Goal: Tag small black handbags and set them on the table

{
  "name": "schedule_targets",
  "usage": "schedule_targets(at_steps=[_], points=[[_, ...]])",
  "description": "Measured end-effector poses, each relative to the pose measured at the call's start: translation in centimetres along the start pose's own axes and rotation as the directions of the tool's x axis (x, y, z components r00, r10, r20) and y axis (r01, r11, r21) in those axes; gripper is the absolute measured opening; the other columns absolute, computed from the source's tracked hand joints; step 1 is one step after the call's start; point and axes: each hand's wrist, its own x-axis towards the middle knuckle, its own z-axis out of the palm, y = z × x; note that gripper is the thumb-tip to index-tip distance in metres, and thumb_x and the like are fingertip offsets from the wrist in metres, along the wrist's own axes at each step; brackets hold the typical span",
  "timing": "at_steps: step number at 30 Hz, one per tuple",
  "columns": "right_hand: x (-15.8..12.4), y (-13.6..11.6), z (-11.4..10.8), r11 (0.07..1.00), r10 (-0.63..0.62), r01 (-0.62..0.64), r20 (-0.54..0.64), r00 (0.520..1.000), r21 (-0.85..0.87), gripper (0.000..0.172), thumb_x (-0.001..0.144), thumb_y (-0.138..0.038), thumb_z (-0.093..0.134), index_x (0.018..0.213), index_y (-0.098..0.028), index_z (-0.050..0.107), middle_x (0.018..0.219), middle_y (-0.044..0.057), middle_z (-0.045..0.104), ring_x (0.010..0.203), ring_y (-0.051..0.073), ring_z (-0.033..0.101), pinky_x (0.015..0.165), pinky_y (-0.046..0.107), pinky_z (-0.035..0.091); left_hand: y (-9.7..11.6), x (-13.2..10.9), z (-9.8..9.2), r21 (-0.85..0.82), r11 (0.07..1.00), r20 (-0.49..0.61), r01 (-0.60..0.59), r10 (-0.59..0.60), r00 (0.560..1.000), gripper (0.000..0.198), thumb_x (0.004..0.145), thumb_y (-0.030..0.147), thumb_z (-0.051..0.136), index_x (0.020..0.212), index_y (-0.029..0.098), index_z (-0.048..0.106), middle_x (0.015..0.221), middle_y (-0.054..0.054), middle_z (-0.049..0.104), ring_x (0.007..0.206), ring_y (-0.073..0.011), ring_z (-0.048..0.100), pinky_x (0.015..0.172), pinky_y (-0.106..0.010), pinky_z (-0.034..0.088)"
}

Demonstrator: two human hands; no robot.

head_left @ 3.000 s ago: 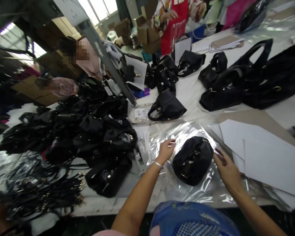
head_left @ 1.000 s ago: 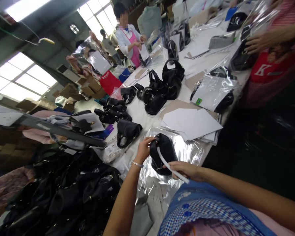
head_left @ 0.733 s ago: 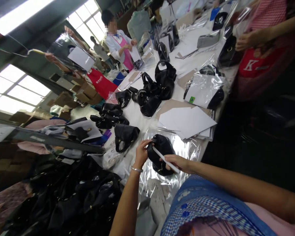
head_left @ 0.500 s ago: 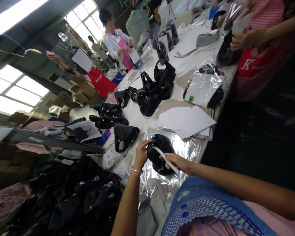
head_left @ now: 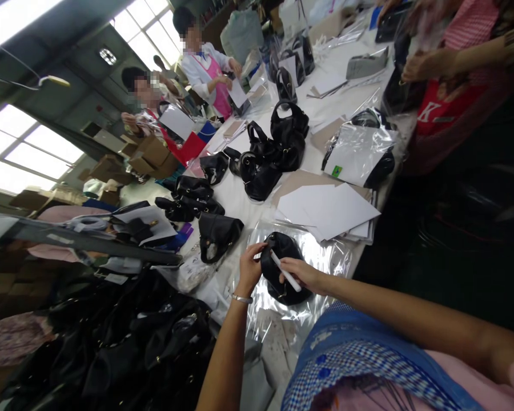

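Note:
A black handbag [head_left: 288, 246] lies on clear plastic film on the table, right in front of me. My left hand [head_left: 251, 268] is closed on the left end of the bag, with its fingertips at the base of the handle. In my right hand [head_left: 303, 275], a slim white strip [head_left: 294, 282] is pinched over the middle of the bag. The strip's far end reaches the bag near the left fingers; whether it is tucked in there is too small to tell. Another black handbag [head_left: 219, 231] rests just beyond my left hand.
White and brown cardboard sheets [head_left: 325, 206] are stacked beyond the bag. Several black handbags [head_left: 261, 177] stand farther up the table, and a plastic-wrapped one [head_left: 355, 151] is at its right edge. A large heap of black bags [head_left: 124, 342] lies at lower left. Co-workers handle bags around the table.
My right hand has moved slightly left and farther along the white strip, and less of the strip sticks out. My left hand stays on the handbag. A co-worker at far left has lowered a bag.

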Motion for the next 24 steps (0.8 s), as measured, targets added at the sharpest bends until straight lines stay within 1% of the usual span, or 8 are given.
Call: schedule_targets(at_steps=[2, 5, 8, 12, 15, 19, 22, 24], points=[[1.2, 0.0, -0.3, 0.99, -0.03, 0.028, -0.013, 0.999, -0.135, 0.031, 0.087, -0.046, 0.048, 0.096, -0.017, 0.054, 0.069, 0.0, 0.064, 0.04, 0.005, 0.033, 0.038, 0.019, 0.024, -0.3, -0.2, 0.0, -0.008, 0.999, -0.044, 0.038, -0.039, 0.998, 0.028, 0.076, 0.023, 0.067, 0.103, 0.017, 0.067, 0.106, -0.01, 0.065, 0.094, -0.0194, 0.064, 0.077, -0.029, 0.054], [2.8, -0.1, -1.1, 0.945, -0.105, 0.087, -0.042, 0.994, -0.314, 0.032, 0.083, -0.047, 0.056, 0.09, -0.017, 0.06, 0.069, 0.001, 0.065, 0.047, 0.008, 0.046, 0.044, 0.021, 0.034, -1.1, -0.7, 0.2, -0.035, 0.985, -0.092, 0.169, -0.171, 0.981, 0.031, 0.07, 0.019, 0.07, 0.1, 0.013, 0.065, 0.095, -0.009, 0.068, 0.08, -0.0172, 0.065, 0.072, -0.028, 0.052], [4.0, -0.3, -1.9, 0.913, -0.183, 0.154, -0.042, 0.982, -0.379, 0.026, 0.076, -0.041, 0.065, 0.086, -0.018, 0.064, 0.074, 0.001, 0.067, 0.056, 0.011, 0.054, 0.053, 0.024, 0.042, -1.5, -1.4, 0.6, -0.136, 0.954, 0.04, 0.266, -0.263, 0.964, 0.025, 0.071, 0.021, 0.068, 0.094, 0.012, 0.066, 0.086, -0.007, 0.07, 0.076, -0.0173, 0.064, 0.069, -0.027, 0.051], [4.7, -0.8, -1.8, 0.877, -0.253, 0.226, -0.009, 0.967, -0.425, 0.018, 0.073, -0.03, 0.065, 0.086, -0.018, 0.066, 0.078, 0.002, 0.068, 0.067, 0.016, 0.061, 0.063, 0.027, 0.048, -1.0, -2.0, 0.7, -0.248, 0.939, 0.184, 0.236, -0.194, 0.964, 0.026, 0.074, 0.024, 0.068, 0.097, 0.013, 0.069, 0.093, -0.007, 0.072, 0.083, -0.0192, 0.065, 0.078, -0.03, 0.052], [4.6, -1.3, -1.5, 0.862, -0.282, 0.266, 0.028, 0.959, -0.432, 0.017, 0.074, -0.027, 0.061, 0.086, -0.017, 0.067, 0.082, 0.002, 0.069, 0.076, 0.018, 0.064, 0.071, 0.029, 0.05, -0.6, -2.1, 0.2, -0.224, 0.952, 0.24, 0.206, -0.151, 0.959, 0.029, 0.072, 0.024, 0.071, 0.099, 0.013, 0.07, 0.098, -0.008, 0.072, 0.088, -0.0207, 0.065, 0.084, -0.033, 0.052], [4.3, -1.6, -1.3, 0.839, -0.334, 0.327, 0.064, 0.94, -0.435, 0.019, 0.074, -0.025, 0.06, 0.088, -0.016, 0.068, 0.085, 0.002, 0.071, 0.08, 0.019, 0.065, 0.074, 0.03, 0.051, -0.7, -2.1, -0.3, -0.247, 0.941, 0.333, 0.231, -0.141, 0.932, 0.03, 0.075, 0.026, 0.069, 0.102, 0.013, 0.069, 0.1, -0.009, 0.072, 0.092, -0.0227, 0.066, 0.086, -0.035, 0.052], [4.4, -1.5, -1.2, 0.858, -0.344, 0.34, 0.061, 0.937, -0.386, 0.023, 0.077, -0.027, 0.06, 0.094, -0.015, 0.069, 0.089, 0.004, 0.072, 0.084, 0.021, 0.067, 0.078, 0.033, 0.052, -1.2, -2.0, -0.4, -0.291, 0.926, 0.344, 0.24, -0.133, 0.93, 0.032, 0.079, 0.029, 0.066, 0.108, 0.015, 0.068, 0.106, -0.008, 0.072, 0.096, -0.023, 0.066, 0.088, -0.035, 0.052], [4.6, -1.4, -1.1, 0.877, -0.355, 0.353, 0.055, 0.933, -0.327, 0.028, 0.079, -0.03, 0.059, 0.099, -0.015, 0.069, 0.093, 0.005, 0.072, 0.089, 0.022, 0.067, 0.084, 0.035, 0.052, -1.6, -2.1, -0.4, -0.299, 0.928, 0.287, 0.222, -0.135, 0.948, 0.034, 0.08, 0.029, 0.065, 0.111, 0.015, 0.066, 0.108, -0.008, 0.071, 0.098, -0.0227, 0.066, 0.09, -0.035, 0.051]])
